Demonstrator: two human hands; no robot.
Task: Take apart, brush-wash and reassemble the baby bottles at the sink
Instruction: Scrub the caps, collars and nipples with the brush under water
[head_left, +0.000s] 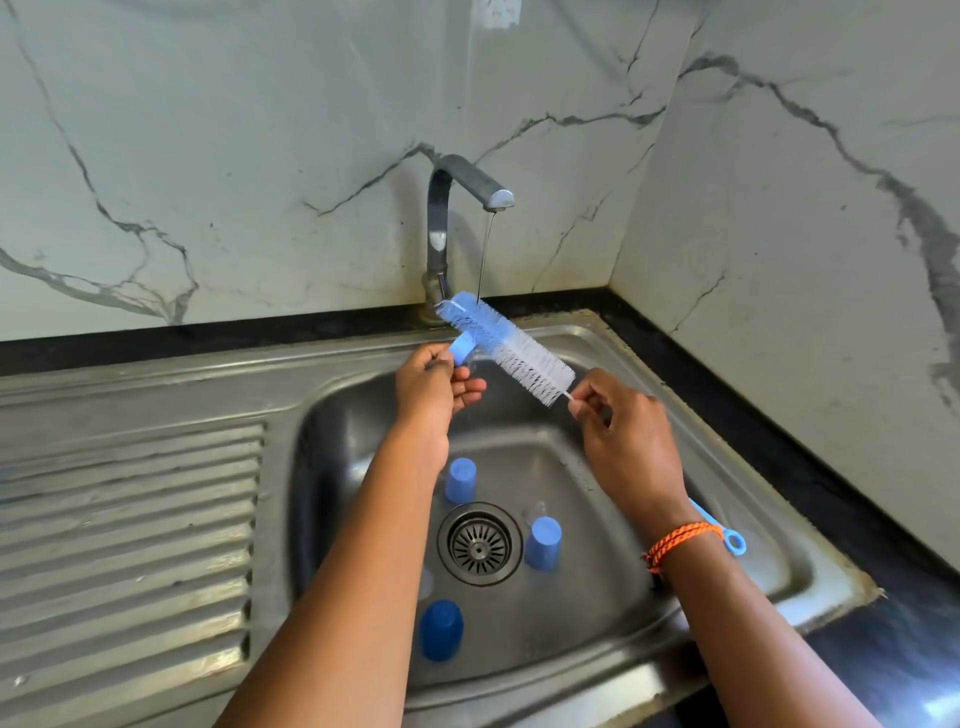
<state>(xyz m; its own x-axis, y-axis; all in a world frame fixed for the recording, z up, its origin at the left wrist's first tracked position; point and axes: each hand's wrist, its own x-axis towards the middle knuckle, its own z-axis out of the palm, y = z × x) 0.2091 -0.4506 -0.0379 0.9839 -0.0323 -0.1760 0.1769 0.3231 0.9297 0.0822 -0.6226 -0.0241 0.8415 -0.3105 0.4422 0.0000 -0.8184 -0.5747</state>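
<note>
A long bottle brush (511, 345) with blue and white bristles is held slanted over the sink, its blue tip under the thin water stream. My right hand (621, 436) pinches its thin stem just below the bristles. My left hand (434, 387) grips a small blue bottle part (462, 349) that touches the brush. Three blue caps stand in the basin: one (460, 480) behind the drain, one (543, 543) to its right, a darker one (440, 629) near the front. A clear piece (535, 512) lies by the drain, too faint to identify.
The tap (441, 228) runs a thin stream into the steel sink (748, 499). A ribbed draining board (130, 519) lies to the left. A blue handle with a ring end (732, 540) rests on the sink's right rim behind my wrist. Marble walls close the back and right.
</note>
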